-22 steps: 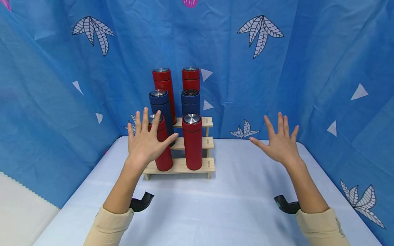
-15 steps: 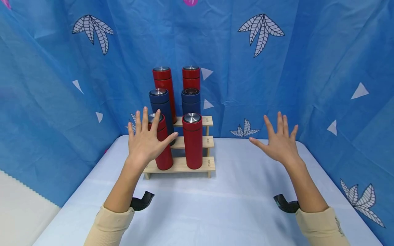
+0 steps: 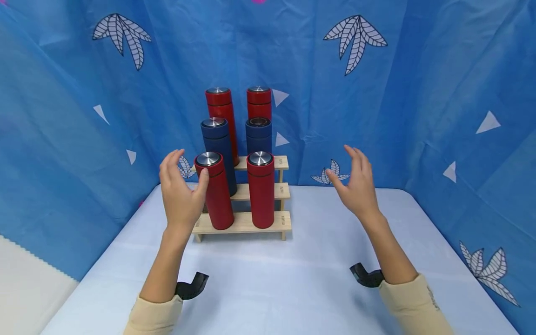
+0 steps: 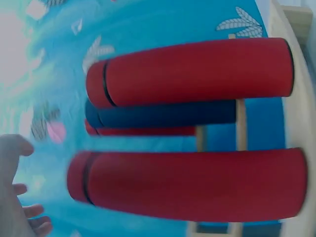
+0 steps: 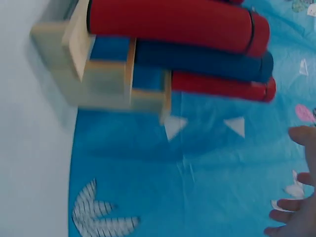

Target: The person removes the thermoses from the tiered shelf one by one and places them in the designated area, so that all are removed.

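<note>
On a three-step wooden stand [image 3: 242, 225] several thermos flasks stand upright, two to a step. The lowest step carries a left red flask [image 3: 221, 204] and a right red flask [image 3: 261, 197]. Behind them are two blue flasks [image 3: 217, 137], and two more red flasks [image 3: 220, 109] are at the top. My left hand [image 3: 180, 197] hovers beside the front left flask, its thumb overlapping that flask in the head view; in the left wrist view they look apart. My right hand [image 3: 358, 190] is raised to the right of the stand, holding nothing, fingers slightly bent.
A white cloth covers the table [image 3: 268, 288]. Blue patterned curtain [image 3: 335, 107] hangs behind and along both sides. Black curved bands [image 3: 192, 286] sit at both wrists, near the beige sleeves.
Both hands have turned from spread palms to bent fingers with the thumbs inward. The left hand shifted slightly left, and the right hand moved left toward the stand. The flasks stay in place.
</note>
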A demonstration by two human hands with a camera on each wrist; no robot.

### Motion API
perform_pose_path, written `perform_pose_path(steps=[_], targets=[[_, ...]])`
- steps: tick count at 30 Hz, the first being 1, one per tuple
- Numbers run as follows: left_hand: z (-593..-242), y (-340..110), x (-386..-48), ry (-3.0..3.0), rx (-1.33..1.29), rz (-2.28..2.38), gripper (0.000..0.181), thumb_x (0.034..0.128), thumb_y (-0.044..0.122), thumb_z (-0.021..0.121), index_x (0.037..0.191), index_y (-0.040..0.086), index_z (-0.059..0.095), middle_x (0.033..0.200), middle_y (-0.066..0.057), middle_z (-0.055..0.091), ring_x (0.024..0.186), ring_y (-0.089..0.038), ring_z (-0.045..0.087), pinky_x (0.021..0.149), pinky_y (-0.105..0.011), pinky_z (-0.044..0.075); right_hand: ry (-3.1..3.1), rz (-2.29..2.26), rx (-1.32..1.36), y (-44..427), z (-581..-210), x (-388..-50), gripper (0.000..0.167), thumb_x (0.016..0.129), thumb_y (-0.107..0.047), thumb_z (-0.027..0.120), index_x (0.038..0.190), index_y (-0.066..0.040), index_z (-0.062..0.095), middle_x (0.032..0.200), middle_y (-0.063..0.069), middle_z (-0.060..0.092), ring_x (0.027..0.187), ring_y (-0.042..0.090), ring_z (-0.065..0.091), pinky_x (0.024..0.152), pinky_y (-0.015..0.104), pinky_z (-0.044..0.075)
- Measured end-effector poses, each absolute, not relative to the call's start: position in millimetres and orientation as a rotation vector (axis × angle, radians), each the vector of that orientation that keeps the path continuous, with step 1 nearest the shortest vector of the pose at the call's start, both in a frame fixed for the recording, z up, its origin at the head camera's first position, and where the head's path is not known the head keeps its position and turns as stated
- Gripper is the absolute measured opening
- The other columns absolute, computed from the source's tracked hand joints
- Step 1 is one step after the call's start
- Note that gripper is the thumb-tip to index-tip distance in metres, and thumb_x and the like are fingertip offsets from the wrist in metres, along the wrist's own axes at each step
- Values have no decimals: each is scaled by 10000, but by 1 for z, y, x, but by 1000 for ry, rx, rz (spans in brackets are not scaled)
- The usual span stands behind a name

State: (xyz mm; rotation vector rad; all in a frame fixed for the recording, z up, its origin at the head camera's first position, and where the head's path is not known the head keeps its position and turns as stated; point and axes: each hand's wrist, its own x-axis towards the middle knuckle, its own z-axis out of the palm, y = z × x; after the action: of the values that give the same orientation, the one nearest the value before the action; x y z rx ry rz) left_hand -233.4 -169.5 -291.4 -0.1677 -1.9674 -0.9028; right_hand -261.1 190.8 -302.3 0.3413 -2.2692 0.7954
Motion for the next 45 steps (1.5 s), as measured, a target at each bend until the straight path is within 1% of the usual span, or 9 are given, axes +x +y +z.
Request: perform_pose_path(steps=[5,11,16,20,24,29,35,40,45], targets=[[-328,-191,-249,-1858,56,-1083,468,926,257,514,1300,12,378,1310,-145,394,1229,-201,348,1001,-415,334,-2106,932,464,151,-312,-271,634,885,-266,625,1404,-67,320,1403,132,358,1292,260,321,1018,497,318],[-398,-221,-275,-1940,321,-1259,494,950,272,477,1343,23,314,1309,-180,367,1221,-294,349,1009,-459,298,-2077,1091,571,111,-343,-279,660,887,-235,618,1433,-113,266,1397,105,374,1243,226,381,975,473,385],[-450,-241,-280,-2055,374,-1484,575,964,261,468,1433,71,196,1338,-233,341,1227,-362,356,994,-488,312,-2106,1204,644,84,-370,-280,719,885,-247,612,1463,-143,197,1394,114,366,1250,232,371,963,489,393],[-473,-250,-278,-2070,324,-1770,530,978,338,437,1421,123,240,1305,-201,399,1161,-296,433,944,-378,379,-2136,1275,668,68,-388,-282,768,871,-274,630,1471,-135,171,1396,110,363,1241,271,389,936,492,419],[-481,-254,-277,-2138,175,-1864,506,968,419,429,1388,153,333,1310,-141,430,1165,-193,412,958,-330,343,-2144,1340,660,57,-400,-284,831,846,-272,666,1483,-168,143,1386,96,375,1217,233,416,884,426,473],[-487,-254,-275,-2335,10,-1784,535,926,460,497,1374,176,429,1396,-78,410,1250,-227,401,1043,-411,297,-2132,1443,661,47,-410,-285,912,811,-247,715,1488,-233,104,1369,56,387,1192,174,420,818,371,513],[-488,-254,-275,-2459,0,-1657,569,875,506,559,1369,240,459,1447,-28,355,1339,-242,272,1037,-484,280,-2119,1458,619,38,-418,-288,998,788,-222,745,1487,-270,34,1349,49,404,1186,171,422,867,381,489],[-489,-255,-274,-2435,-13,-1668,552,878,477,575,1357,221,475,1439,-30,366,1340,-232,269,1044,-468,280,-2128,1412,600,39,-420,-288,1010,778,-219,754,1484,-284,34,1322,48,430,1168,159,441,856,360,495],[-467,-246,-259,-2398,-11,-1725,497,915,325,584,1350,110,476,1435,-105,367,1349,-278,248,1055,-471,262,-2125,1389,647,53,-418,-280,1025,745,-193,780,1484,-261,73,1283,54,471,1123,173,487,815,371,515]])
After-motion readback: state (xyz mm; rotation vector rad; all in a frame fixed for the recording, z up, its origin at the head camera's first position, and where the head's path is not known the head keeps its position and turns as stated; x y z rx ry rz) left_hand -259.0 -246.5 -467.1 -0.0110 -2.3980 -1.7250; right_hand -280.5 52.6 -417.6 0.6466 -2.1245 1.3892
